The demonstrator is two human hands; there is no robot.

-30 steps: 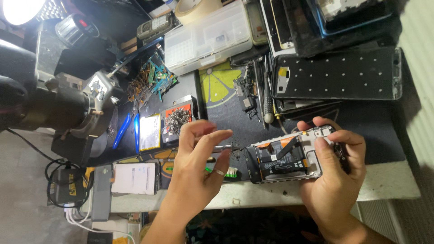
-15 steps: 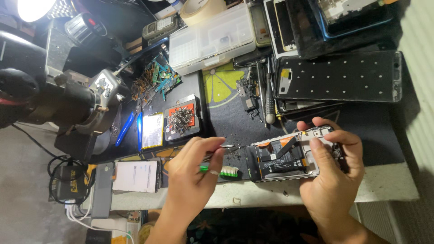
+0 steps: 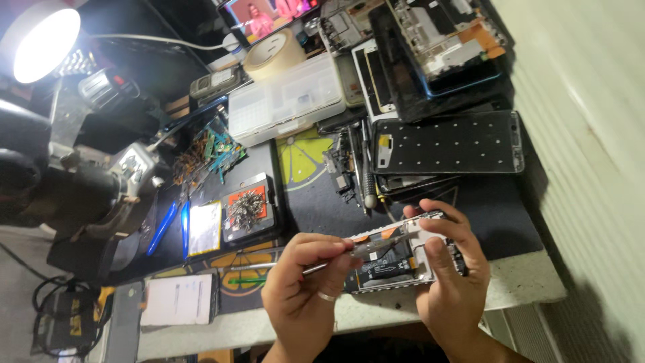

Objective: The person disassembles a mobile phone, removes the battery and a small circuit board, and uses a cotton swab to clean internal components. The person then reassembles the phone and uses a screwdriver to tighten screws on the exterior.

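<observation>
My right hand [image 3: 449, 286] grips an opened phone [image 3: 386, 267] by its right end, at the near edge of the workbench. The phone lies back up, showing a black battery, orange flex strips and a white frame. My left hand [image 3: 306, 292], with a ring on one finger, pinches metal tweezers [image 3: 376, 249]. The tweezers' tips reach over the phone's upper part, close to my right fingers. Whether the tips hold anything is too small to tell.
A tray of small screws [image 3: 245, 210] and blue tools [image 3: 164, 227] lie to the left. Behind the phone are a dotted phone frame [image 3: 450, 144], stacked phone parts, a white compartment box [image 3: 289, 101] and a tape roll [image 3: 272, 54]. A bright lamp [image 3: 39, 44] shines at top left.
My left hand has come down and to the right, bringing the tweezers over the open phone. My right hand still holds the phone in much the same place.
</observation>
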